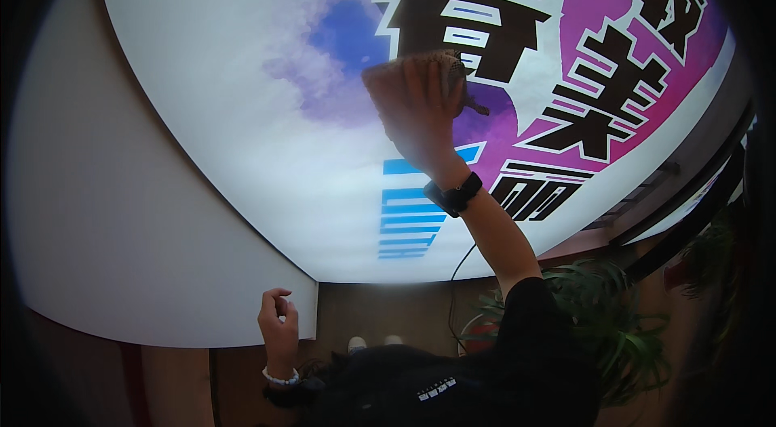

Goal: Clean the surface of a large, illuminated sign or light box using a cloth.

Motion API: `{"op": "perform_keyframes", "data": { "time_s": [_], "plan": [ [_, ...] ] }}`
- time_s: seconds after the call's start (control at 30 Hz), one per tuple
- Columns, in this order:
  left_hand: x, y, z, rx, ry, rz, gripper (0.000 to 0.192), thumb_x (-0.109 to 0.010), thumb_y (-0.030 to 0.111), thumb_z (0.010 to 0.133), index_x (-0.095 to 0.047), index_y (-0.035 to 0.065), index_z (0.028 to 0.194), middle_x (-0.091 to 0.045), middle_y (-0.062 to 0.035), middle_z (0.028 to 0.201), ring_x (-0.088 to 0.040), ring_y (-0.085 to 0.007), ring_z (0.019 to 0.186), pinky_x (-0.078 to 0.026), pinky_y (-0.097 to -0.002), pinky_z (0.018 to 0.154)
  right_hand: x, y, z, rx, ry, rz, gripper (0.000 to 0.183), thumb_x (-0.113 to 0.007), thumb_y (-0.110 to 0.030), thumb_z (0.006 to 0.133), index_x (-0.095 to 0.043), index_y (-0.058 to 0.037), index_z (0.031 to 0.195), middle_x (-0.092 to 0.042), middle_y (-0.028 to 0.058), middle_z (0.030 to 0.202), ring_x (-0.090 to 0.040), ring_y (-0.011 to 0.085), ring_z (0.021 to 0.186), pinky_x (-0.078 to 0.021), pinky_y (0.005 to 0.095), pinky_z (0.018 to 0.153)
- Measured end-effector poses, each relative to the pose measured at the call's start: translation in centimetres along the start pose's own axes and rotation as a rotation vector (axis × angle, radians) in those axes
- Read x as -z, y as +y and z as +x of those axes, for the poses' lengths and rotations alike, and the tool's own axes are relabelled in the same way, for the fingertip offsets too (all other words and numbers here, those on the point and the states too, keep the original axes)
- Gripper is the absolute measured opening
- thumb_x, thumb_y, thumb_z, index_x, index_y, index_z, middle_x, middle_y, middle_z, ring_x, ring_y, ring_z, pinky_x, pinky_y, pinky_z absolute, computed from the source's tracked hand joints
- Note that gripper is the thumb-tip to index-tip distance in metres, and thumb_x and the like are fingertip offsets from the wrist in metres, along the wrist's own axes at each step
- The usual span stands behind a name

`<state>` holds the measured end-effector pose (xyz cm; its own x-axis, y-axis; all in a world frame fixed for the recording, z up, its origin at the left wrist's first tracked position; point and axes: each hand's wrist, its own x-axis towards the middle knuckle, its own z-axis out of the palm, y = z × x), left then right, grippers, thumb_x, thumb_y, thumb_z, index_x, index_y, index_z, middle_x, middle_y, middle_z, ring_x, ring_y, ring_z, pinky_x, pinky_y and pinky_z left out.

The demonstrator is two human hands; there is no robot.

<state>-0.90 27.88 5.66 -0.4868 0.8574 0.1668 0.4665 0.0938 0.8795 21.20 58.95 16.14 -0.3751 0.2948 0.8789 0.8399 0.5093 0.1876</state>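
Note:
My right hand [424, 106] is spread over a brownish cloth [379, 78], pressing it against a large lit display panel [212, 124]. A bunched, dark-patterned part of the cloth sticks out beside the fingers. Under and around the cloth the panel shows purple and blue watercolour patches and big black characters with white outlines. Blue lettering [409, 224] runs below my right wrist, which wears a black band. Lower left, my left hand [279, 324] hangs with loosely curled fingers and nothing visible in it, in front of a plain white side panel [151, 233]. A pale beaded bracelet circles the left wrist.
A leafy potted plant [618, 312] stands at lower right, close to my right arm. A dark cable [451, 300] runs from the panel's lower edge toward the floor [357, 312]. Farther right, a dark-framed lit screen [679, 215] is partly in view.

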Motion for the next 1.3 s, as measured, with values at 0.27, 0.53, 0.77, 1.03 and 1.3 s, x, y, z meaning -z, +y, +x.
{"op": "perform_keyframes", "data": {
  "time_s": [0.27,0.53,0.77,1.03,1.3],
  "plan": [
    [1.0,-2.2,0.0,0.091,0.065,-0.035,0.015,-0.055,-0.004,0.083,-0.055,-0.0003,0.097,-0.036,-0.0002,0.067,-0.036,-0.0099,0.063,-0.035,-0.0267,0.057,-4.3,-2.0,-3.5,0.067,-0.107,-0.055,0.058,-0.06,-0.04,0.09,-0.042,-0.027,0.143,-0.034,0.0096,0.152,-0.032,0.0297,0.14,-0.0248,0.0671,0.106],
    [1.3,-4.2,1.8,0.117,0.067,-0.045,0.015,-0.055,-0.004,0.083,-0.056,-0.0006,0.097,-0.037,-0.0008,0.067,-0.037,-0.0098,0.063,-0.036,-0.0271,0.057,-7.3,-6.4,-8.8,0.01,-0.291,0.652,0.03,-0.065,-0.003,0.082,-0.068,-0.0155,0.109,-0.068,0.0013,0.099,-0.063,0.0164,0.092,-0.0485,0.029,0.08],
    [3.0,-3.8,1.6,0.149,0.081,-0.041,0.015,-0.054,-0.004,0.083,-0.056,-0.0011,0.098,-0.038,-0.0011,0.068,-0.037,-0.0102,0.063,-0.036,-0.0274,0.057,-11.5,-8.1,-16.7,0.143,-0.423,0.75,0.033,-0.059,0.0,0.083,-0.065,-0.0146,0.112,-0.065,0.0028,0.107,-0.059,0.0218,0.102,-0.0486,0.0321,0.087],
    [4.8,-4.0,1.3,0.201,0.128,-0.04,0.016,-0.054,-0.003,0.085,-0.056,-0.0013,0.1,-0.038,-0.0005,0.069,-0.037,-0.0103,0.063,-0.037,-0.0275,0.057,-6.7,-10.5,0.4,0.169,-0.314,0.598,0.046,-0.05,-0.016,0.088,-0.047,-0.0172,0.133,-0.05,0.0049,0.131,-0.046,0.0247,0.121,-0.0372,0.0399,0.1],
    [4.6,-6.4,1.2,0.163,0.216,-0.066,0.014,-0.055,-0.002,0.087,-0.057,-0.0005,0.101,-0.04,-0.0003,0.069,-0.039,-0.0098,0.063,-0.039,-0.0271,0.058,-5.6,-13.1,7.6,0.197,-0.043,0.01,0.051,-0.058,-0.019,0.089,-0.047,-0.0347,0.137,-0.043,0.0006,0.142,-0.043,0.0207,0.129,-0.0352,0.0563,0.099]
  ]
}}
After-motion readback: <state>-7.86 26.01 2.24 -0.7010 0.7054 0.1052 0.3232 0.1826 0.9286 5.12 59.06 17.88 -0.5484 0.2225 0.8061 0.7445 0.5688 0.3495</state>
